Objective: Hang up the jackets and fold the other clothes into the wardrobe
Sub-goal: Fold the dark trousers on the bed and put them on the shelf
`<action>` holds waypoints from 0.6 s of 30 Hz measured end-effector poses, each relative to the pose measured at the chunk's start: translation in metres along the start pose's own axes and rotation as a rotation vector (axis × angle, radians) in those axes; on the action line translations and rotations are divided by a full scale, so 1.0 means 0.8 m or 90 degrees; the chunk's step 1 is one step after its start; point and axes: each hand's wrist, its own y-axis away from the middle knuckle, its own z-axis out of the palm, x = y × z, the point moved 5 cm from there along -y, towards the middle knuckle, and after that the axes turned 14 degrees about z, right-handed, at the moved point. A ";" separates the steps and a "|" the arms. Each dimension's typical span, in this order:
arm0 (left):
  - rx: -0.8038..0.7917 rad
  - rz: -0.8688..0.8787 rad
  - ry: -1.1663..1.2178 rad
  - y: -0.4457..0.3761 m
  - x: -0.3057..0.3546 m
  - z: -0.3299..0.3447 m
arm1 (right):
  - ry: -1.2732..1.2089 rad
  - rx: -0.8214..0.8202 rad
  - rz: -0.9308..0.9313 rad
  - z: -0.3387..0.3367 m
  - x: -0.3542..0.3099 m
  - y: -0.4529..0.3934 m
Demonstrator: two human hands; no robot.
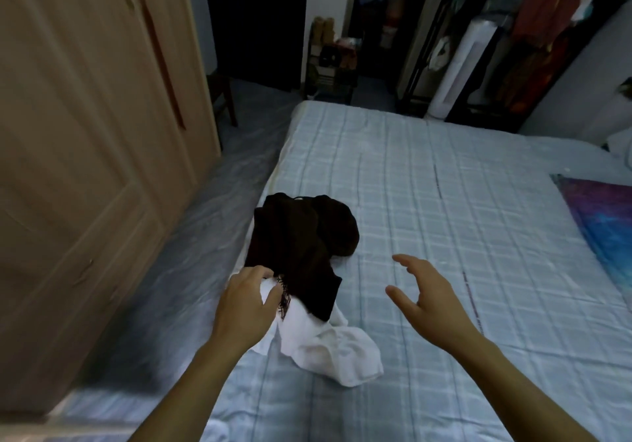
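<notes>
Dim bedroom: bed [444, 185] with a pale blue checked sheet, closed wooden wardrobe [85, 133] along its left side, floor gap between them.

Left hand [246, 299] was closed on the top corner of the white garment [321, 345], fingers pinching cloth at the bed's left edge. Right hand [424, 291] was empty, fingers spread and curled, hovering above the sheet just right of the pile, touching nothing.

White garment lay crumpled near the front left corner. Dark brown garment [301, 239] sat on its upper part, fringed hem against the left fingers, rest heaped toward the bed's middle.

Risks, my read:
- Overlap: lifting the white one would likely drag the brown with it.
- Pile sits near the left edge, so anything dragged could slide into the floor gap.
- One-corner grip means it comes up bunched, bad for folding.
- Wardrobe doors shut; a free hand is needed.
</notes>
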 end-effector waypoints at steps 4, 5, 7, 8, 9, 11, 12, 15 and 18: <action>-0.054 -0.016 -0.021 0.009 0.001 0.031 | 0.006 -0.054 0.007 0.025 0.019 -0.024; -0.061 -0.029 -0.027 0.009 0.001 0.036 | 0.004 -0.070 0.014 0.032 0.024 -0.030; -0.073 -0.048 -0.038 0.005 -0.006 0.046 | -0.002 -0.097 0.024 0.047 0.033 -0.042; -0.081 -0.055 -0.044 0.000 -0.013 0.052 | -0.003 -0.107 0.027 0.055 0.037 -0.049; -0.094 -0.064 -0.052 -0.005 -0.019 0.057 | -0.004 -0.115 0.030 0.063 0.042 -0.057; -0.113 -0.084 -0.064 -0.016 -0.028 0.067 | -0.009 -0.129 0.038 0.076 0.050 -0.072; -0.115 -0.092 -0.068 -0.023 -0.032 0.071 | -0.015 -0.137 0.041 0.082 0.054 -0.078; -0.125 -0.109 -0.101 -0.053 -0.047 0.080 | -0.029 -0.146 0.052 0.096 0.065 -0.105; -0.108 -0.113 -0.120 -0.090 -0.068 0.086 | -0.033 -0.146 0.078 0.109 0.075 -0.146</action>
